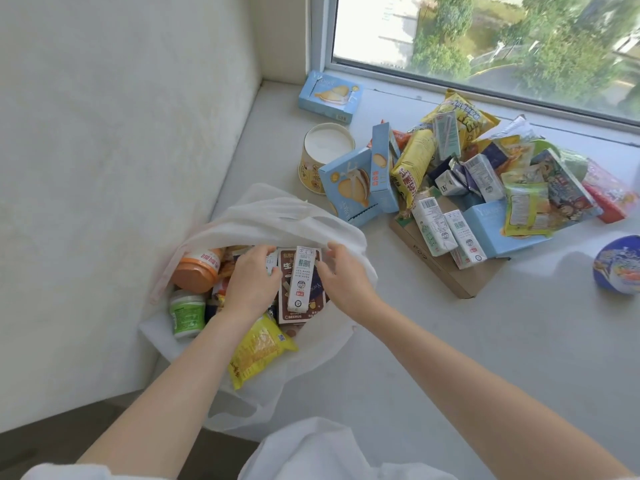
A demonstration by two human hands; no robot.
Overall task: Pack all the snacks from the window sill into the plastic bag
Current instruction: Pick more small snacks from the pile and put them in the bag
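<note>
Our left hand point(252, 279) and right hand point(341, 276) hover with loosely curled fingers, gripping nothing, beside a small drink carton point(302, 278) lying in the plastic bag point(277, 216). It looks light and stiff; we'd pinch its long sides.

Readable text is sparse:
- brown box point(294, 299) in the plastic bag point(263, 209): "SEERUS" along its bottom edge, plus a large white Chinese character "生" on its left side.
- white carton point(302, 278) lying on that box: QR code and small print, too small to read.
- light blue box point(329, 95) by the window: script word starting with "Y", rest unclear.
- light blue box in the pile point(491, 223): same script, not legible.
- other packets: Chinese print and barcodes, blurred.
</note>
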